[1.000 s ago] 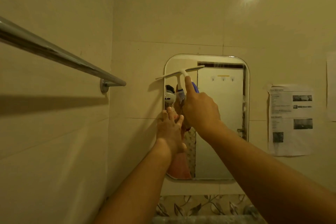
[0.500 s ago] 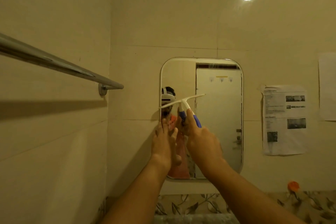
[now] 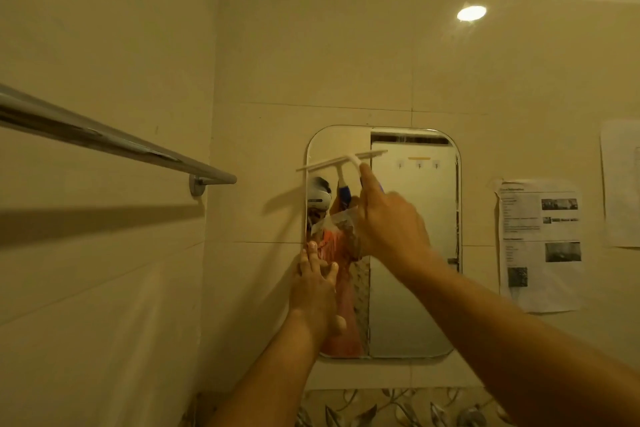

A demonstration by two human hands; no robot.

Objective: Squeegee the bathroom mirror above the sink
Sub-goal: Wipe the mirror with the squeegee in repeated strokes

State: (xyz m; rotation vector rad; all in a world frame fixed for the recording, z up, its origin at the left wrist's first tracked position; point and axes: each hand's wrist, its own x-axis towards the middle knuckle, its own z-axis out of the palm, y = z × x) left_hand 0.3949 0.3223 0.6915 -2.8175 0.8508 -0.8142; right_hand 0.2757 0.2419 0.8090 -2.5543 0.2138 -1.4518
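My right hand (image 3: 388, 222) grips the squeegee (image 3: 341, 160) at the top-left corner of the mirror (image 3: 415, 288), left hand (image 3: 313, 288) flat on its left edge, holding nothing — next, I judge, a steady downward pull.

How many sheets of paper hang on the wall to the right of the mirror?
2. A printed sheet hangs just right of the mirror. A paler sheet hangs further right and higher, cut off by the picture's edge. More sheets may be hidden beyond that edge.
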